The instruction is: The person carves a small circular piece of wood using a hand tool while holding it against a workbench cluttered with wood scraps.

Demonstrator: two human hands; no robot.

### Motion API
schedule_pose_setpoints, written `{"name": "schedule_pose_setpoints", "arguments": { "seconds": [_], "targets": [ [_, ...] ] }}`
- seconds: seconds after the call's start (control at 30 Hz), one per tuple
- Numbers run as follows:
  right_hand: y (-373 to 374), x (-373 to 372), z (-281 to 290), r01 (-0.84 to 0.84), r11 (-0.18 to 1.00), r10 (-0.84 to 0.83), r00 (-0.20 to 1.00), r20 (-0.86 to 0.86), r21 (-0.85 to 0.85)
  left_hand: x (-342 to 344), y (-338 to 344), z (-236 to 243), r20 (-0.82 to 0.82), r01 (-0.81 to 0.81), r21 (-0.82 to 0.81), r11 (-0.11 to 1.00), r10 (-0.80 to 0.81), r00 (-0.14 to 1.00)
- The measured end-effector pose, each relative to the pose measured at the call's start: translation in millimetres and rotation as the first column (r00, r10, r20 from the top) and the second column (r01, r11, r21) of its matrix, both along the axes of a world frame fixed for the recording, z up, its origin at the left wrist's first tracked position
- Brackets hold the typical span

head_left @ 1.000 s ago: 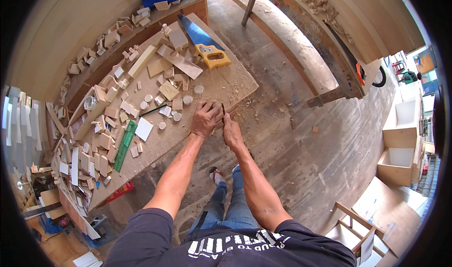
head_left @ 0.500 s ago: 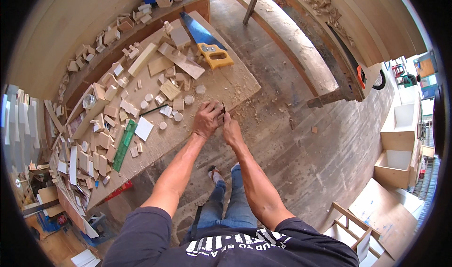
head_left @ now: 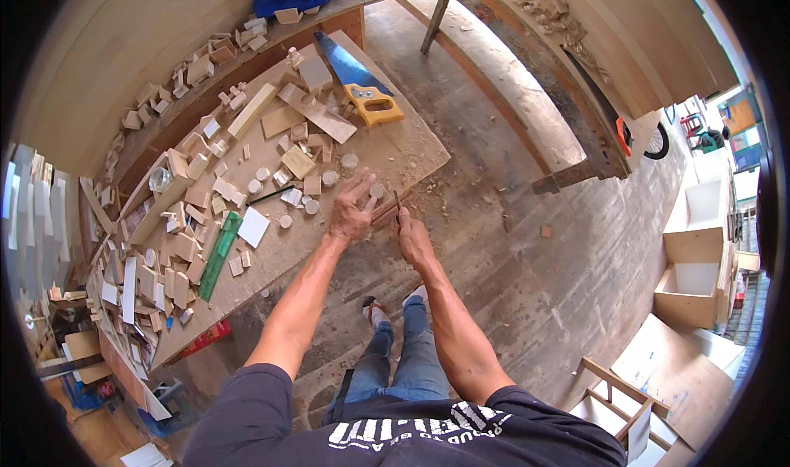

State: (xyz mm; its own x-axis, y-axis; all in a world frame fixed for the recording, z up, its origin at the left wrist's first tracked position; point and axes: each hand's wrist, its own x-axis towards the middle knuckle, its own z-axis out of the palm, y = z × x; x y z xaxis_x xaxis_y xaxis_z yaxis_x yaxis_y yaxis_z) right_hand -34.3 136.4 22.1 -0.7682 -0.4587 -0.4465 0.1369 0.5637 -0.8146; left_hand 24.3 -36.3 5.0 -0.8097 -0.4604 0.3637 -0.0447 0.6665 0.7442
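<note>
At the near edge of the work table, my left hand is closed with its fingertips on a small round wooden disc. Just right of it, my right hand is wrapped round a thin tool with a narrow dark blade, which looks like a knife and points away from me. A small gap separates the blade from the disc. More wooden discs lie beyond my left hand. Shavings are scattered over the table corner.
A handsaw with a yellow handle lies at the table's far right. Wood offcuts, a green ruler-like strip and a white square piece cover the left side. A long wooden bench stands beyond, and open wooden boxes stand at right.
My hands have moved apart: the left slightly to the left, the right slightly rightward and down with the blade. The disc at my left fingertips now shows.
</note>
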Motion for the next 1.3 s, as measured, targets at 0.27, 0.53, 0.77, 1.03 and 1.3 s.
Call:
{"name": "schedule_pose_setpoints", "arguments": {
  "seconds": [0.27, 0.53, 0.77, 1.03, 1.3],
  "targets": [
    [-15, 7, -15, 0.027, 0.994, -0.031, 0.999, -0.037, -0.109, 1, 4, -6, 0.085, 0.013, -0.220, 0.975, 0.006, 0.996],
    [-25, 3, -13, 0.015, 0.996, -0.015, 1.000, -0.004, -0.087, 0, 6, -5, 0.147, 0.012, -0.364, 0.931, 0.044, 0.988],
    [-27, 3, -16, 0.036, 0.996, -0.038, 0.999, -0.019, -0.085, -4, 9, 2, 0.165, 0.035, -0.391, 0.920, 0.033, 0.986],
    [-39, -4, -15, -0.036, 0.999, 0.035, 0.999, -0.033, -0.013, -3, 6, -7, 0.144, 0.026, -0.356, 0.934, 0.028, 0.989],
    [-27, 9, -5, -0.039, 0.980, 0.055, 0.996, -0.077, 0.193, -6, 2, -9, 0.109, 0.007, -0.253, 0.968, 0.021, 0.994]
  ]
}}
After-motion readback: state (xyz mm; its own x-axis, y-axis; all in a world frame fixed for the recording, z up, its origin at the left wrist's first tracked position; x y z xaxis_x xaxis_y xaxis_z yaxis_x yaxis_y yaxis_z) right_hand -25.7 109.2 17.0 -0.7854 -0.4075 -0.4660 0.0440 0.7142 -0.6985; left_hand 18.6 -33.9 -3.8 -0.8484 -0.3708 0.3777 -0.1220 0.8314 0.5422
